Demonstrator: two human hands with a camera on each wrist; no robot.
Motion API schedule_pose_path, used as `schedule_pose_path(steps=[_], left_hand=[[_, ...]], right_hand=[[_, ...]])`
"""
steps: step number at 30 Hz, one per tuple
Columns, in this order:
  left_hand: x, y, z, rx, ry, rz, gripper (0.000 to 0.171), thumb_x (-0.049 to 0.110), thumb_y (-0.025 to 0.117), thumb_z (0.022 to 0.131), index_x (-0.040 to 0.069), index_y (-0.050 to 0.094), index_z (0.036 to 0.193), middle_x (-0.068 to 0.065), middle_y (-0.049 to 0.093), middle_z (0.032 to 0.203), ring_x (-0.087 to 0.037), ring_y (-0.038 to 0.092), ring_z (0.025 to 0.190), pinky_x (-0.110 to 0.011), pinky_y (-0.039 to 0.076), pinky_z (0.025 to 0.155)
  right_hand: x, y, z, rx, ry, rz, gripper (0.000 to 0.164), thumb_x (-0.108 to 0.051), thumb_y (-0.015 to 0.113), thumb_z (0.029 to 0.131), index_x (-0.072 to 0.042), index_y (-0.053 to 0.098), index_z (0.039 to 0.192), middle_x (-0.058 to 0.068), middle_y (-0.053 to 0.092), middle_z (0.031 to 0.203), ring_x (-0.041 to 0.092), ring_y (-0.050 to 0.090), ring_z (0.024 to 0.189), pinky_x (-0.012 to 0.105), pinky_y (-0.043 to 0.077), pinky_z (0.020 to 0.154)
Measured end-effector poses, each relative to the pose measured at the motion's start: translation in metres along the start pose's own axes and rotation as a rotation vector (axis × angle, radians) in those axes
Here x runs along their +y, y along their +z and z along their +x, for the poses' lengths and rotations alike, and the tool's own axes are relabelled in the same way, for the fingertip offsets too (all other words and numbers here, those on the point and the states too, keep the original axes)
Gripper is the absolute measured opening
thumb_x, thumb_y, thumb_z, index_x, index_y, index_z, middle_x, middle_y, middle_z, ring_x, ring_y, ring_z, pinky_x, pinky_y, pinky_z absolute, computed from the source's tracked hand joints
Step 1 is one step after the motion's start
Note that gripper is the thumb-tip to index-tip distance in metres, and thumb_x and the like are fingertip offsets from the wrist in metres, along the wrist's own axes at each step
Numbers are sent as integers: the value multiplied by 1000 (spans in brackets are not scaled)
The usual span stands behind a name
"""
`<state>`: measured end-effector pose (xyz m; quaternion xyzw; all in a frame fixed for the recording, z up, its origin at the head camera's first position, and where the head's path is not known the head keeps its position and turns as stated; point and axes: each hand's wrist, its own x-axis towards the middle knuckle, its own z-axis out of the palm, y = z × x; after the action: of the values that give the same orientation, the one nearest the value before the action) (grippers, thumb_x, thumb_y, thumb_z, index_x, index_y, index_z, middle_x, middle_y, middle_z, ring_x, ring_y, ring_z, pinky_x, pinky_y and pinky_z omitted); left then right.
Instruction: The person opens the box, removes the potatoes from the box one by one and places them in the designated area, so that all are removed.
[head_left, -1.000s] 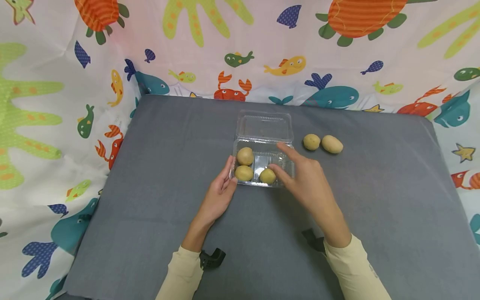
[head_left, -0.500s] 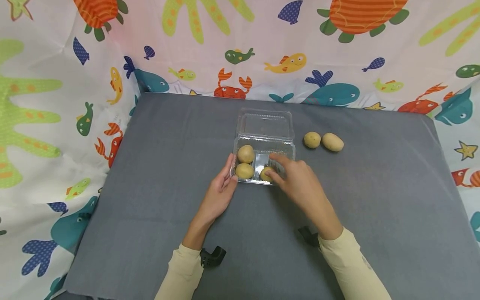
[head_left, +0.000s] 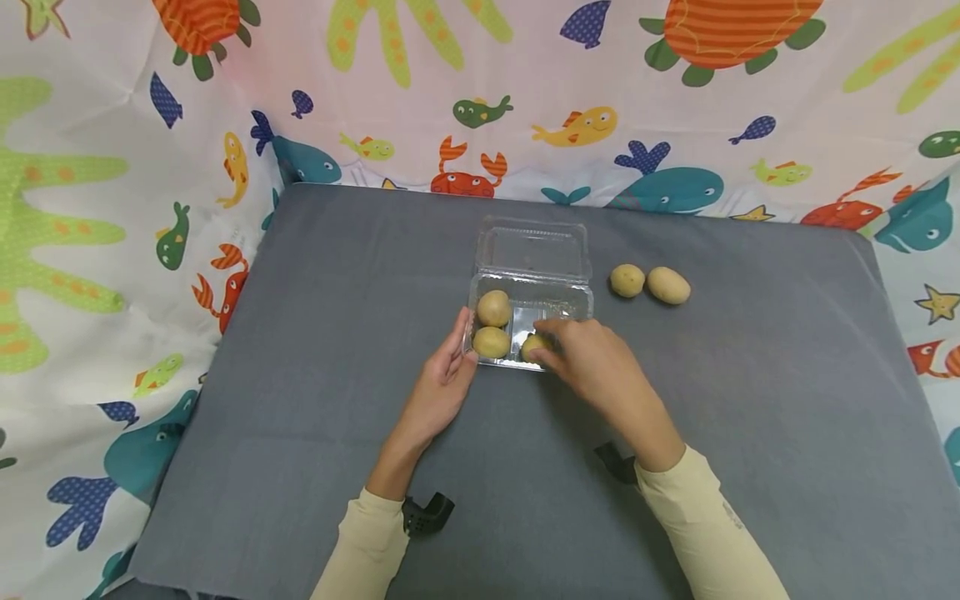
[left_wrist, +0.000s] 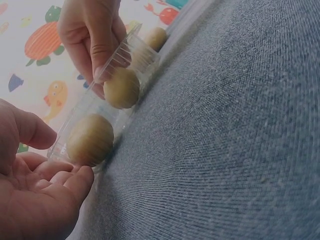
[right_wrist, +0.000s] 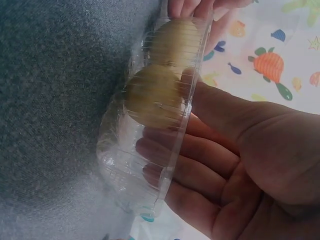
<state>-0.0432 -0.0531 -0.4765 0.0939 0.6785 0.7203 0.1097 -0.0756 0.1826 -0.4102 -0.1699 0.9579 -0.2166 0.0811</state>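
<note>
A clear plastic clamshell container [head_left: 528,318] lies with its lid [head_left: 532,250] folded back. Two round, yellowish potatoes [head_left: 492,342] sit along its left side. My left hand [head_left: 441,387] grips that side, thumb at the near corner and fingers along the wall. Inside the right half, my right hand [head_left: 600,358] pinches a third potato [head_left: 532,345] between thumb and fingers. The right wrist view shows the thumb against this potato [right_wrist: 152,95], with the fingers reaching into the container behind it.
Two more potatoes [head_left: 627,281] lie close together on the grey cloth [head_left: 750,400], right of the container. A curtain [head_left: 420,75] printed with sea animals hangs behind and left of the table.
My right hand has moved left and down into the container, and its thumb and fingers have closed on the front-right potato. The left hand stays at the container's side.
</note>
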Motion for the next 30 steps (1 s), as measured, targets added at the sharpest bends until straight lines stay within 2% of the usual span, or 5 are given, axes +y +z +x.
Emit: schedule_pose_path(steps=[6,19,26,30], left_hand=[[1,0,1,-6,3,2,65,4,46,113,9,15,170,-3,15,176,-10,17,159,-30,23,126],[0,2,0,-6,6,-6,64,3,44,113,10,14,170,-1,14,176,-9,16,159,-31,22,127],[1,4,-1,2,1,-10,64,3,43,113,9,13,170,-1,12,176,-9,16,159,-29,23,126],[1,5,-1,5,-2,-14,64,2,43,113,8,12,170,-2,11,176,-7,15,159,-26,22,126]], right_hand=[[0,-2,0,-19,-19,-8,40,-34,83,94,-9,78,125,8,80,109,27,75,85,51,60,74],[6,1,8,-43,-105,23,33,-26,84,93,-7,79,120,1,76,92,16,64,73,44,58,72],[9,3,11,-66,-118,58,32,-23,84,94,-5,78,119,0,73,88,15,59,69,38,56,68],[11,4,12,-61,-136,69,31,-22,84,94,-4,78,119,1,73,89,14,59,70,38,57,69]])
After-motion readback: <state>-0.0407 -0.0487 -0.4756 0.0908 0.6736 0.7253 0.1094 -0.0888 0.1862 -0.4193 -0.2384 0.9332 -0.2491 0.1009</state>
